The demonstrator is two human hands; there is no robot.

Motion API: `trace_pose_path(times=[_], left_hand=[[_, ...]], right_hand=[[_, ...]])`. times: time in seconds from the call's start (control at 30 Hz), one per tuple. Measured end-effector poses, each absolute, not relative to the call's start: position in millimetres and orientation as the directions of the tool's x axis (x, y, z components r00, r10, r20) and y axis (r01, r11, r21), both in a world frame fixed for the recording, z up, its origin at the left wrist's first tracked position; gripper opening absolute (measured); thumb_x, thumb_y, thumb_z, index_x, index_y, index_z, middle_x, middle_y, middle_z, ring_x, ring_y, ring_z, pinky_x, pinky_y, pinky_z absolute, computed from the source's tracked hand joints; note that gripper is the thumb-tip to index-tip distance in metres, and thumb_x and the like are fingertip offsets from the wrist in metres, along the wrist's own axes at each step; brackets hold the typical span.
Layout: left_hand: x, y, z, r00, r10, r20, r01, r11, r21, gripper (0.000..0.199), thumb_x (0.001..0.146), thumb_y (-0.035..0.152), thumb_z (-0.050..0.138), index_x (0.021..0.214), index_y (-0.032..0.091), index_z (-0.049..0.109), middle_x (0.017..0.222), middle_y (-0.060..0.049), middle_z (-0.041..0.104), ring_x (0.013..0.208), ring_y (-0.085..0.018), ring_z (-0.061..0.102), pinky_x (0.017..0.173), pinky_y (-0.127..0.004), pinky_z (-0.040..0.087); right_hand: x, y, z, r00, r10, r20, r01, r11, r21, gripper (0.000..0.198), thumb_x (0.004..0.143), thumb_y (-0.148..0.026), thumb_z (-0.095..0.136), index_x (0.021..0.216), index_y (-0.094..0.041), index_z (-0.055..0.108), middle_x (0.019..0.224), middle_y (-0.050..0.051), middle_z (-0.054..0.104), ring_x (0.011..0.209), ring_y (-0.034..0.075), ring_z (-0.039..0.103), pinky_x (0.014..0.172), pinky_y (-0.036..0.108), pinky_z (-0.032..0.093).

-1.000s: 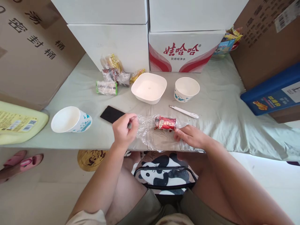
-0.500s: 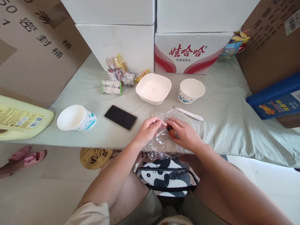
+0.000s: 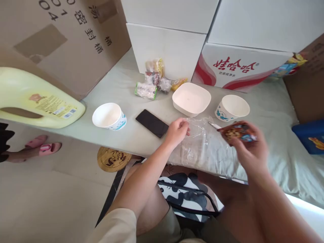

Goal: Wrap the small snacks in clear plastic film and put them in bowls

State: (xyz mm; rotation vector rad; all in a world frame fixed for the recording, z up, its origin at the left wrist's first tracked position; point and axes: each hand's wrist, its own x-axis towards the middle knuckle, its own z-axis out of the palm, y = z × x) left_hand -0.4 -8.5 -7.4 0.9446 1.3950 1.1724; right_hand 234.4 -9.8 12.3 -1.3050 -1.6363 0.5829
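Observation:
My right hand (image 3: 253, 148) grips a small brown snack packet (image 3: 235, 132) with cookies pictured on it, raised over the right part of the cloth. My left hand (image 3: 178, 130) is closed at the upper left corner of a clear plastic bag (image 3: 193, 146), pinching its edge. The bag lies flat and crinkled on the cloth. A white pen-like cutter (image 3: 214, 125) lies just beyond, partly hidden by the packet. Behind the bag is a square white bowl (image 3: 191, 98). A round paper bowl (image 3: 232, 108) with a blue pattern stands to its right.
A black phone (image 3: 152, 123) and another paper bowl (image 3: 109, 116) are on the left. Wrapped snacks (image 3: 152, 81) lie against the white boxes (image 3: 164, 50). A yellow jug (image 3: 40, 98) stands at far left, a blue package (image 3: 310, 135) at right. Another person's slippered foot (image 3: 50, 148) shows on the floor.
My right hand has lifted the brown packet away from the plastic bag, to the right. My left hand stays at the bag, which now lies flatter. The view has swung left.

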Motion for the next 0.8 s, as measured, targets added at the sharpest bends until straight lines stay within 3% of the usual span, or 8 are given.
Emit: trace_pose_path(times=[0.1,0.27,0.33,0.43,0.5,0.6,0.7,0.8], left_hand=[[-1.4,-12.1,-4.3,-0.080,0.990,-0.118,0.261,0.135,0.956,0.018,0.089,0.026,0.048,0.074,0.020,0.056,0.067,0.001,0.063,0.061,-0.013,0.063,0.061,-0.025,0.044],[3.7,-17.1,0.7,0.108,0.994,-0.030,0.641,-0.047,0.766,0.020,0.090,0.026,0.045,0.080,0.021,0.061,0.072,-0.004,0.066,0.072,-0.021,0.064,0.063,-0.030,0.038],[5.5,-17.6,0.2,0.159,0.987,-0.032,0.670,-0.084,0.737,0.021,0.090,0.026,0.044,0.084,0.022,0.063,0.074,-0.004,0.068,0.074,-0.022,0.065,0.062,-0.031,0.037],[4.6,-20.2,-0.2,0.208,0.977,-0.035,0.684,-0.120,0.720,0.023,0.091,0.029,0.043,0.085,0.023,0.064,0.075,-0.005,0.069,0.074,-0.023,0.065,0.060,-0.031,0.035],[1.8,-23.1,0.2,0.238,0.971,-0.031,0.687,-0.146,0.712,0.022,0.090,0.030,0.044,0.085,0.023,0.065,0.076,-0.005,0.069,0.074,-0.023,0.065,0.058,-0.031,0.034],[-3.4,-27.1,0.5,0.240,0.970,-0.038,0.697,-0.145,0.703,0.021,0.089,0.029,0.046,0.085,0.023,0.065,0.077,-0.006,0.070,0.074,-0.024,0.066,0.057,-0.032,0.034],[-7.1,-28.8,-1.3,0.211,0.977,-0.038,0.705,-0.125,0.698,0.023,0.090,0.030,0.046,0.088,0.023,0.067,0.078,-0.006,0.071,0.073,-0.023,0.066,0.059,-0.031,0.037],[-8.7,-27.0,-4.1,0.156,0.987,-0.027,0.713,-0.094,0.695,0.025,0.093,0.032,0.047,0.097,0.022,0.070,0.081,-0.006,0.073,0.076,-0.022,0.067,0.064,-0.030,0.042]], right_hand=[[217.9,5.5,35.9,0.099,0.862,0.496,0.543,0.371,-0.753,0.053,0.078,-0.041,0.074,0.127,-0.026,0.061,0.108,0.010,0.068,0.089,0.026,0.070,0.079,0.045,0.059],[152.2,70.9,56.6,-0.387,0.779,0.494,0.736,0.584,-0.343,0.044,0.081,-0.033,0.065,0.123,-0.020,0.064,0.117,0.013,0.069,0.102,0.029,0.067,0.091,0.045,0.054],[128.6,97.0,55.3,-0.477,0.799,0.366,0.787,0.573,-0.228,0.042,0.084,-0.033,0.059,0.125,-0.021,0.063,0.123,0.014,0.067,0.108,0.031,0.065,0.088,0.044,0.053],[111.2,109.4,50.8,-0.570,0.820,0.053,0.816,0.572,-0.084,0.033,0.088,-0.037,0.054,0.114,-0.020,0.068,0.110,0.014,0.071,0.104,0.034,0.066,0.085,0.046,0.051],[114.5,93.8,49.8,-0.601,0.797,0.054,0.793,0.604,-0.077,0.032,0.092,-0.037,0.048,0.111,-0.019,0.068,0.109,0.014,0.073,0.106,0.034,0.066,0.089,0.048,0.050],[140.5,44.9,48.8,-0.612,0.741,0.275,0.712,0.668,-0.215,0.033,0.097,-0.032,0.042,0.115,-0.018,0.066,0.111,0.014,0.073,0.106,0.029,0.069,0.090,0.043,0.052],[179.7,-6.7,38.3,-0.744,0.639,0.197,0.560,0.756,-0.338,0.026,0.097,-0.032,0.050,0.115,-0.021,0.065,0.104,0.009,0.076,0.095,0.024,0.073,0.082,0.036,0.057],[213.8,-37.8,17.3,-0.747,0.659,0.087,0.593,0.719,-0.362,0.030,0.096,-0.032,0.053,0.123,-0.022,0.062,0.115,0.009,0.075,0.103,0.024,0.072,0.086,0.037,0.059]])
